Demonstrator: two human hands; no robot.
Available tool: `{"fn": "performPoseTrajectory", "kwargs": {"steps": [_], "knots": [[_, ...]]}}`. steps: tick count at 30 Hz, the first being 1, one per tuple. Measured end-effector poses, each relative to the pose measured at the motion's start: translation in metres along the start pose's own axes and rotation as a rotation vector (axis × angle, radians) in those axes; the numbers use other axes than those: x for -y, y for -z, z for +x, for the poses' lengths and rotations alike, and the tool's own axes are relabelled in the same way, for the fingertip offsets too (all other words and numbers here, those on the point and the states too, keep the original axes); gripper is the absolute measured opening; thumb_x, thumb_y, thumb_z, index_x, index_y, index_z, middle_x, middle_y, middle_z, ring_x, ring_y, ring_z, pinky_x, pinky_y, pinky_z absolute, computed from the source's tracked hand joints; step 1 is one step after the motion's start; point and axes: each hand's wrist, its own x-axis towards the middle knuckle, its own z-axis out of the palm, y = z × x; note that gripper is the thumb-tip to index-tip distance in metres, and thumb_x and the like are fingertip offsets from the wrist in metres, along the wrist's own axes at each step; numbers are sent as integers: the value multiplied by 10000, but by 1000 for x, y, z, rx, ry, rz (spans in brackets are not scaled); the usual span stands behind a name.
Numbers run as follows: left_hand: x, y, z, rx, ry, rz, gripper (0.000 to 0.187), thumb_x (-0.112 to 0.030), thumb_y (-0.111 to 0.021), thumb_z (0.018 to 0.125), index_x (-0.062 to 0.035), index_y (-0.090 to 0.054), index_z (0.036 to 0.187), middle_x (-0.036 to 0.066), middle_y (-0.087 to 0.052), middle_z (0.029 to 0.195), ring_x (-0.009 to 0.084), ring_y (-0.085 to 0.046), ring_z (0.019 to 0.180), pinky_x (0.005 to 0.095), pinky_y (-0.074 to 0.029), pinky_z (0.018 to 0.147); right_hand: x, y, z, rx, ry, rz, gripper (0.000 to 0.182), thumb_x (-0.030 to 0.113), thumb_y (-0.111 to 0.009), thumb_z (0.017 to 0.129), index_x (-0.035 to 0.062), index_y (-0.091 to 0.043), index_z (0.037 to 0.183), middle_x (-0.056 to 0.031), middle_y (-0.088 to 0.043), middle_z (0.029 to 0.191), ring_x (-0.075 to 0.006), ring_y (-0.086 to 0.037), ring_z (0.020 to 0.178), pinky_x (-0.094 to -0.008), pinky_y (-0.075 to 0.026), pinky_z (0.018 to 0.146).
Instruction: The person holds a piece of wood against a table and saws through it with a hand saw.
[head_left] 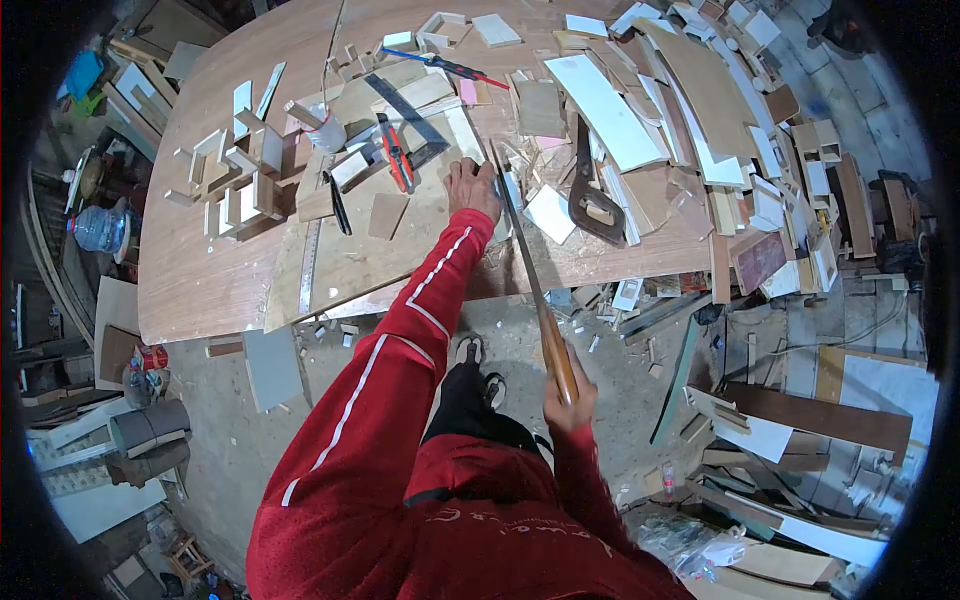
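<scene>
My right hand (570,398) is wrapped round the wooden handle of a long narrow saw (530,265), whose blade reaches up over the table's front edge. My left hand (472,187) presses down on wood near the blade's far part, fingers bent together; the piece under it is mostly hidden. Left of that hand lie red-handled pliers (394,153), a dark metal square (405,112) and a brown wood offcut (387,215). To the blade's right rest a white offcut (550,214) and a second saw with a dark handle (592,195).
Small wooden box frames (240,200) and a white cup (325,132) stand on the table's left. Boards and offcuts (610,115) pile up on the right. A steel ruler (310,262) lies near the front edge. Scraps litter the floor below.
</scene>
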Motion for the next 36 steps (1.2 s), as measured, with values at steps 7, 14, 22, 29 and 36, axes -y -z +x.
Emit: {"fn": "performPoseTrajectory", "kwargs": {"steps": [7, 14, 22, 29, 36], "knots": [[2, -2, 0, -1, 13, 9, 244, -88, -664, 637, -74, -624, 878, 136, -531, 969, 324, -468, 1005, 433, -368, 859, -5, 5, -21, -32, 94, -105, 594, -26, -492, 732, 59, -516, 1320, -142, -658, 886, -146, -616, 622, -272, -499, 608], [1, 1, -2, 19, -3, 21, 247, -76, -648, 637, -75, -628, 883, 137, -530, 973, 324, -465, 1006, 433, -367, 850, -11, -18, 29, 73, -105, 61, 560, -37, -504, 774, 79, -524, 1321, -137, -656, 900, -131, -609, 640, -249, -484, 612], [2, -1, 1, 15, -3, 15, 276, -84, -682, 612, -75, -627, 882, 137, -523, 976, 332, -462, 1002, 431, -370, 846, 11, 13, -22, 19, -78, 34, 501, -23, -513, 756, -1, -554, 1255, -203, -659, 1023, -204, -674, 831, -305, -521, 730], [-3, 4, 0, 17, 23, 4, 274, -54, -674, 605, -79, -630, 875, 140, -524, 966, 333, -464, 983, 430, -376, 832, -3, -1, 10, 75, -30, 119, 569, 9, -545, 787, 113, -511, 1345, -67, -576, 687, -179, -564, 525, -269, -475, 537], [2, -2, 1, -26, -7, -10, 255, -47, -651, 624, -80, -633, 876, 139, -525, 963, 331, -462, 988, 425, -375, 830, -7, -7, 16, -57, 111, -7, 487, -32, -523, 796, 31, -550, 1278, -135, -643, 813, -122, -558, 599, -267, -467, 556]]}}
